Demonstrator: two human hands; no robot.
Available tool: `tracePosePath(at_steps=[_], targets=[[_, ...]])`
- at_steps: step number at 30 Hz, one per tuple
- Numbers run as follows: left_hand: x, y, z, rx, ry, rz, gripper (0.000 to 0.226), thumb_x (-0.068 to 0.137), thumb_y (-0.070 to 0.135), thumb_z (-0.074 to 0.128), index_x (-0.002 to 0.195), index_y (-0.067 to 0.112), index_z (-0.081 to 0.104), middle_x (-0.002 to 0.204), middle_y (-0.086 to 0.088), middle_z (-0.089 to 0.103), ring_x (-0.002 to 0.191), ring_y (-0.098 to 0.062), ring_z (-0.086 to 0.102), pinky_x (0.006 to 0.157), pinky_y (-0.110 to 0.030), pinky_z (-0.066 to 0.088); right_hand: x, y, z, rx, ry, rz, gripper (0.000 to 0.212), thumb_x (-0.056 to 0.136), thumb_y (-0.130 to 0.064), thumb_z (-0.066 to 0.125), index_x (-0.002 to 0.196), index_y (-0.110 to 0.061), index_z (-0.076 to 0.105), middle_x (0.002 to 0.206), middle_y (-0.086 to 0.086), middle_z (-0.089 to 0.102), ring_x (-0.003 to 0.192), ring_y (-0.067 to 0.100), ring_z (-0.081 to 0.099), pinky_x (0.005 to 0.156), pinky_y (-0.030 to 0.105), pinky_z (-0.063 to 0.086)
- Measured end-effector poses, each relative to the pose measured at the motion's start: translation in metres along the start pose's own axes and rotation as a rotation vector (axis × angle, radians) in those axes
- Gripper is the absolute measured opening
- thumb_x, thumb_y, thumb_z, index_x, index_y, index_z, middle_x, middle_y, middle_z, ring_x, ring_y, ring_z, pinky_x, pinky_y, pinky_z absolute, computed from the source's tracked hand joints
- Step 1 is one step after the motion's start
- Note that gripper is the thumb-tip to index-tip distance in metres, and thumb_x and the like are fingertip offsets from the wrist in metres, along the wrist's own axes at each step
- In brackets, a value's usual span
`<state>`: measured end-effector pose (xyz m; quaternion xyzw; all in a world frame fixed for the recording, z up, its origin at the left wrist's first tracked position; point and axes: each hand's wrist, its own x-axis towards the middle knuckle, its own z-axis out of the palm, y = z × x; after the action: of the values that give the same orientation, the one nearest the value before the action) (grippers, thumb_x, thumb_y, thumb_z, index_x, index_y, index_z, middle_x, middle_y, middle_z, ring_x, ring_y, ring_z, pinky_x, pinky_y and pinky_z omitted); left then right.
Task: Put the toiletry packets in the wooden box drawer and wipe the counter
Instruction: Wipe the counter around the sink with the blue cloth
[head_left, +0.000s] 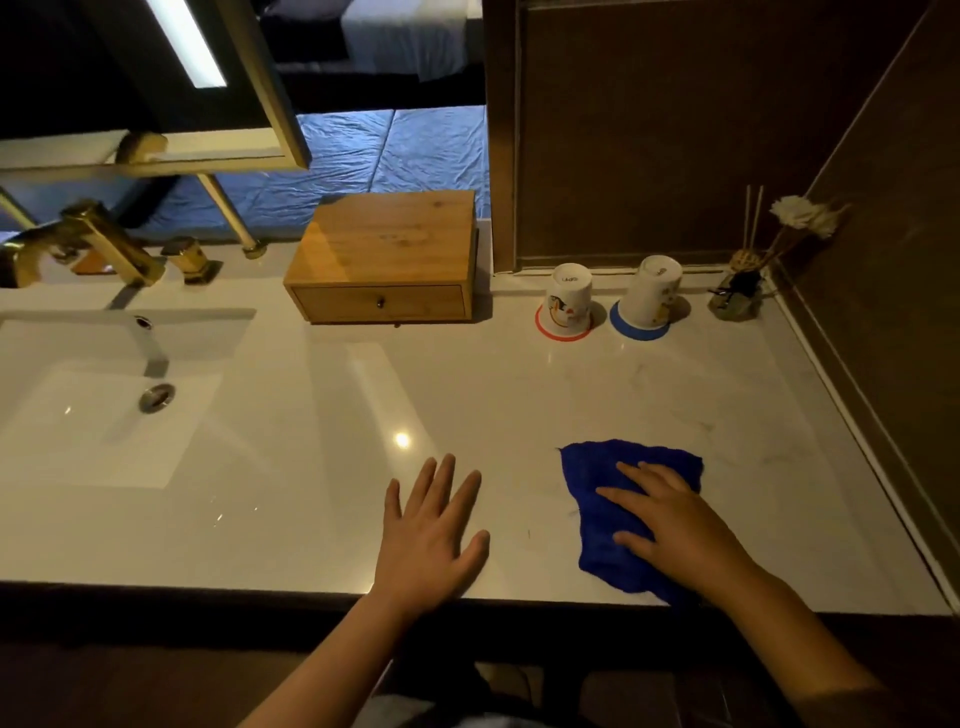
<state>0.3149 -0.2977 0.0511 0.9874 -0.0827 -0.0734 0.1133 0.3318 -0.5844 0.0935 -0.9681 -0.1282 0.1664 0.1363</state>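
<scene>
Near the front edge of the tabletop (311, 467), the left hand (431, 535) lies flat with fingers spread, holding nothing. Just beside it, the right hand (670, 514) presses straight fingers onto a blue cloth (597, 478). Farther back stands the wooden box (389, 244), its drawer (379, 303) closed, with two upturned cups (566, 301) to its right.

This is a hotel-style bathroom vanity. A white marble surface (467, 395) holds an undermount sink (104, 395) at 9 o'clock with a gold faucet (98, 244) behind it. A gold-framed mirror (156, 78) at 11 o'clock reflects a made bed (405, 36). At 12 o'clock stands a wooden box (384, 254) with its drawer closed. At 1 o'clock two cups (566, 301) sit upside down on coasters, and a reed diffuser (743, 291) stands in the corner.
</scene>
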Motion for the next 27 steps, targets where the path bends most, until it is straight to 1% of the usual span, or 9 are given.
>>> tracePosePath(at_steps=[2,4,6,9,12,16,23,25,27], targets=[[0.0,0.002,-0.003,-0.002,-0.017,-0.001,0.064,0.086,0.063,0.015,0.142,0.048,-0.011,0.156,0.011,-0.019,0.142,-0.01,-0.025,0.112,-0.046,-0.019,-0.004,-0.009,0.006,0.06,0.133,-0.018,0.044,0.088,-0.027,0.058,0.131,-0.025,0.05,0.146,-0.001,0.041,0.135,0.019,0.03,0.108,0.028,0.028],[-0.001,0.003,-0.004,-0.008,-0.042,-0.003,0.065,0.086,0.063,0.015,0.143,0.047,-0.011,0.155,0.01,-0.021,0.142,-0.011,-0.026,0.111,-0.047,-0.021,-0.005,-0.022,0.015,0.095,0.264,-0.038,0.036,0.079,-0.009,0.069,0.115,-0.014,0.065,0.122,0.006,0.064,0.117,0.026,0.053,0.094,0.028,0.042],[-0.001,0.004,-0.006,-0.023,-0.056,-0.009,0.066,0.085,0.062,0.017,0.143,0.046,-0.009,0.155,0.01,-0.021,0.143,-0.012,-0.024,0.111,-0.047,-0.02,-0.002,-0.036,0.021,0.138,0.349,-0.058,0.032,0.073,0.001,0.072,0.103,-0.009,0.07,0.103,0.007,0.072,0.101,0.028,0.062,0.083,0.031,0.05],[0.003,0.003,-0.014,-0.026,-0.093,0.003,0.067,0.084,0.061,0.022,0.145,0.044,0.0,0.159,0.005,-0.01,0.146,-0.016,-0.014,0.114,-0.051,-0.012,0.006,-0.053,0.022,0.312,0.336,0.009,0.029,0.085,-0.005,0.058,0.11,-0.015,0.067,0.109,-0.001,0.068,0.108,0.018,0.054,0.088,0.025,0.043],[0.003,-0.004,-0.031,-0.044,-0.116,0.051,0.065,0.086,0.059,0.028,0.145,0.037,0.013,0.16,0.002,0.009,0.147,-0.019,0.006,0.117,-0.048,0.003,0.014,-0.074,0.018,0.383,0.38,0.023,0.03,0.085,-0.009,0.06,0.113,-0.018,0.065,0.113,0.0,0.066,0.108,0.015,0.053,0.091,0.027,0.042],[-0.01,-0.039,-0.059,-0.108,0.03,0.049,0.06,0.089,0.057,0.027,0.144,0.034,0.023,0.156,0.005,0.024,0.143,-0.012,0.021,0.118,-0.039,0.007,0.021,-0.117,0.008,0.433,0.383,-0.011,0.031,0.085,-0.013,0.061,0.115,-0.023,0.063,0.111,-0.003,0.064,0.098,0.003,0.046,0.087,0.022,0.039],[-0.046,-0.188,-0.116,-0.105,0.237,-0.02,0.06,0.087,0.052,0.03,0.138,0.024,0.042,0.148,-0.001,0.042,0.136,-0.018,0.038,0.114,-0.041,0.022,0.038,-0.214,0.006,0.446,0.395,-0.053,0.029,0.082,-0.001,0.062,0.105,-0.017,0.069,0.095,-0.007,0.064,0.09,0.011,0.049,0.074,0.007,0.032],[-0.056,-0.249,-0.127,-0.081,0.274,-0.07,0.06,0.086,0.05,0.031,0.136,0.02,0.047,0.144,-0.005,0.047,0.133,-0.022,0.042,0.112,-0.043,0.026,0.043,-0.242,0.011,0.455,0.416,-0.018,0.028,0.081,0.0,0.063,0.102,-0.017,0.07,0.091,-0.008,0.063,0.086,0.013,0.05,0.072,0.008,0.032],[-0.062,-0.313,-0.134,-0.049,0.268,-0.131,0.056,0.089,0.047,0.035,0.136,0.018,0.047,0.144,-0.008,0.047,0.134,-0.025,0.041,0.112,-0.046,0.029,0.049,-0.27,0.02,0.467,0.441,0.035,0.028,0.081,0.0,0.064,0.103,-0.016,0.07,0.092,-0.004,0.065,0.086,0.013,0.05,0.071,0.016,0.034]])
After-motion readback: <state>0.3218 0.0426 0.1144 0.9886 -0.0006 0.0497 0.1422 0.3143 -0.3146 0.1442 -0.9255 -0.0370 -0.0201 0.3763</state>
